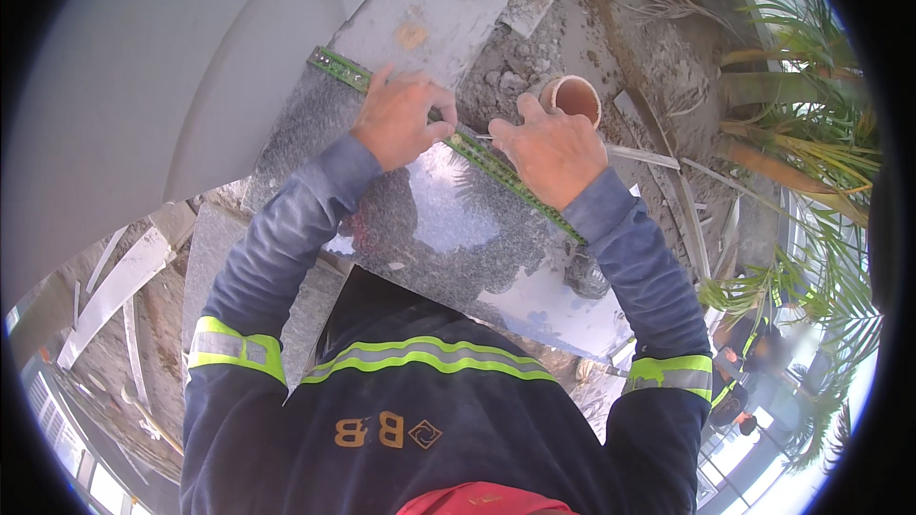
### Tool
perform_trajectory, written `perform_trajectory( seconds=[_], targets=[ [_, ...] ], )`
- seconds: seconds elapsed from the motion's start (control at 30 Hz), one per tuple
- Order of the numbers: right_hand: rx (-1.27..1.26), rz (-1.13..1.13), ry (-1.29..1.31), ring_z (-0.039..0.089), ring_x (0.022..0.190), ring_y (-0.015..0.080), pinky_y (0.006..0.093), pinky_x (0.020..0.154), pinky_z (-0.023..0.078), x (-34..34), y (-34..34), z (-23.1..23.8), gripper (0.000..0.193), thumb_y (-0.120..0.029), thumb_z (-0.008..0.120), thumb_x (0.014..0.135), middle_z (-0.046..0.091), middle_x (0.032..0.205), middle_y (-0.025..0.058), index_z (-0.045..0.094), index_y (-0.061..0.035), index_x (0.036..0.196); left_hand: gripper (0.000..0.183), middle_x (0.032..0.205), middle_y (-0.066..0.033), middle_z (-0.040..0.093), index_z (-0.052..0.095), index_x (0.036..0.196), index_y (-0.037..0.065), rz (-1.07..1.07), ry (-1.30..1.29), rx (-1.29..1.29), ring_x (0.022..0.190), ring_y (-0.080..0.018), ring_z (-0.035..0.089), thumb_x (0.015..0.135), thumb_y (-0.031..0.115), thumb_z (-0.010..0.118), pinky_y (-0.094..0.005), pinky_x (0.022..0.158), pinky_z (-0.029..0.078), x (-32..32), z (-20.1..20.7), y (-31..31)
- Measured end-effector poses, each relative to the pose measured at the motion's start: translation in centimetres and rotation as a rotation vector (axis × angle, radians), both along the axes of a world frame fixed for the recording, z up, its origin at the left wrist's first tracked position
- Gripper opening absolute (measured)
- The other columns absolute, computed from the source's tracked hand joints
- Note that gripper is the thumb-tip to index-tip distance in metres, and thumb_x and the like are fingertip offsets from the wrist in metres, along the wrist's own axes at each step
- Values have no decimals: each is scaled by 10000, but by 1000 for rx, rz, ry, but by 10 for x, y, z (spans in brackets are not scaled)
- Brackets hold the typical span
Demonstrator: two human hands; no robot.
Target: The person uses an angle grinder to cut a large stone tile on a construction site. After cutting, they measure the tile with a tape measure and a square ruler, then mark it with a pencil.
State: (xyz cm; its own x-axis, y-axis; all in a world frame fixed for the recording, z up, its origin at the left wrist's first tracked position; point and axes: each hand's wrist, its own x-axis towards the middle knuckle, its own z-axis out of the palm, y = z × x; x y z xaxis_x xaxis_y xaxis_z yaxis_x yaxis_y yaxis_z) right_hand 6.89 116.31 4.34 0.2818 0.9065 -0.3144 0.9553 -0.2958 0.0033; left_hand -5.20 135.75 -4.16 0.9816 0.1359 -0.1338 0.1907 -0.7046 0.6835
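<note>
An outdoor building site, shown by loose soil (625, 43), an open pipe (578, 99), stone slab (458, 210) and palm fronds (844, 167).

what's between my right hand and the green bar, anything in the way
Nothing visible stands between your right hand and the green bar. The orange-brown pipe is beyond the hand, on the side away from the bar.

Both arms bend at the elbows and reach forward, the left forearm (298, 224) slanting inward to the right, the right forearm (641, 248) inward to the left. The left hand (399, 122) lies slightly farther forward, back up, its thumb (438, 132) and index finger curled toward each other. The right hand (556, 157) sits near it, apart, back up, thumb stretched leftward, index finger bent; its other fingers are largely hidden.
</note>
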Motion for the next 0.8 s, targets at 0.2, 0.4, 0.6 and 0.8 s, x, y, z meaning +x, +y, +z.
perform_trajectory(
  seconds=[0.2,0.4,0.6,0.8],
  targets=[
    [-64,53,-68,739,807,280,396,661,583,2,12,3,145,-165,654,930,643,1117,131,770,-194,1012,91,1116,-21,706,753,905,169,9,-3,-6,1153,-265,647,879,254,732,-600,1246,195,0,2,-1],
    [5,132,-112,710,689,294,420,589,559,6,13,-4,139,-269,694,936,646,1043,143,769,-153,957,80,1136,-16,699,750,899,167,7,0,-7,1173,-256,638,876,244,743,-594,1256,187,-1,2,-1],
    [-6,143,-114,715,701,298,421,600,562,9,16,-2,160,-275,699,934,659,1038,150,786,-141,943,65,1140,-18,698,745,895,168,9,17,-7,1196,-249,625,869,225,761,-588,1262,180,0,2,-1],
    [-68,129,-80,721,717,307,426,607,565,10,21,1,166,-281,699,935,672,1055,162,794,-145,952,57,1142,-18,697,745,902,176,13,6,-14,1206,-250,620,871,221,761,-588,1265,176,-1,1,-1]
  ],
)
